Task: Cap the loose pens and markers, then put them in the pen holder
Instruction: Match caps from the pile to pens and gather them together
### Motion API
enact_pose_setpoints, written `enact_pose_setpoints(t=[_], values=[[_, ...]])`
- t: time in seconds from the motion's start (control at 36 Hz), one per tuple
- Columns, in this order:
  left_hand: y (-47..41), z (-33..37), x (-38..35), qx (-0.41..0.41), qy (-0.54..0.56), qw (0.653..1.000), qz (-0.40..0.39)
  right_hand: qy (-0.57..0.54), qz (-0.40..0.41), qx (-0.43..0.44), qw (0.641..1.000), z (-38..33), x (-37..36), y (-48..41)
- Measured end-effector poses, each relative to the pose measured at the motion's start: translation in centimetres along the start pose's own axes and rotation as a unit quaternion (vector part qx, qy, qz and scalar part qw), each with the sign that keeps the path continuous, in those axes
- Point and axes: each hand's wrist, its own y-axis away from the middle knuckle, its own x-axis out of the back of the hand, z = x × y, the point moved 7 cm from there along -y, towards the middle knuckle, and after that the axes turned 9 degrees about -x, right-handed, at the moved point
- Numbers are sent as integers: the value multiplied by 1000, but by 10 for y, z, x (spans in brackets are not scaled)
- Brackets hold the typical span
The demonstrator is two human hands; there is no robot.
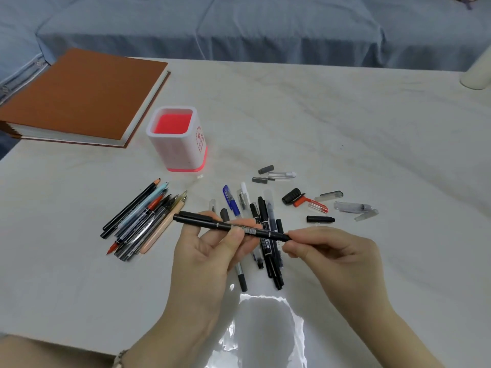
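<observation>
A black marker lies nearly level above the table, held by both hands. My left hand grips its middle between thumb and fingers. My right hand pinches the marker's right end, where a black cap sits. Its left end carries a clipped cap. The white pen holder with a red inside stands behind, with nothing in it. A bundle of uncapped pens and pencils lies to the left. More pens lie under my hands. Loose caps are scattered to the right.
A thick brown book lies at the back left of the white table. A white cylinder stands at the far right edge. A blue cloth-covered surface runs behind the table.
</observation>
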Motion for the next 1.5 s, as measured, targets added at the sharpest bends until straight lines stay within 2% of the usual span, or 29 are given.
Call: enact_pose_setpoints(t=[0.19, 0.25, 0.39, 0.58, 0.69, 0.75, 0.86, 1.0, 1.06, 1.14, 1.25, 1.31, 1.36, 1.5], values=[[-7, -5, -2, -18, -50, 998, -21, 50, -53, -55, 996, 10, -2, -3], [-8, -10, -5, -12, -47, 999, -9, 65, -38, -46, 996, 14, 2, -6], [-19, -21, 12, 7, 3, 997, 81, 102, 29, -27, 994, 34, 31, -15], [-16, -32, 9, 39, -36, 998, 44, 247, 51, -10, 968, 58, 55, -31], [-12, -40, 5, 61, -29, 997, 40, 332, 66, 5, 941, 54, 72, -32], [-10, -45, 4, 69, -32, 996, 41, 370, 65, -21, 926, 59, 81, -31], [-6, -51, -1, 81, -36, 996, 32, 432, 43, -125, 892, 83, 93, -29], [-4, -52, -5, 85, -38, 995, 35, 436, 35, -144, 887, 89, 91, -28], [-4, -50, -5, 85, -30, 995, 41, 418, 28, -127, 899, 86, 84, -28], [-4, -47, -3, 90, -12, 995, 49, 340, 14, -91, 936, 71, 70, -24], [-3, -40, -1, 92, 16, 994, 63, 111, 17, -102, 988, 43, 54, -15], [-2, -36, -1, 89, 25, 994, 65, 6, 14, -110, 994, 32, 45, -10], [-1, -32, -2, 85, 30, 994, 62, -48, 10, -109, 993, 25, 36, -6], [1, -25, -2, 80, 44, 994, 63, -56, 0, -91, 994, 14, 23, -3]])
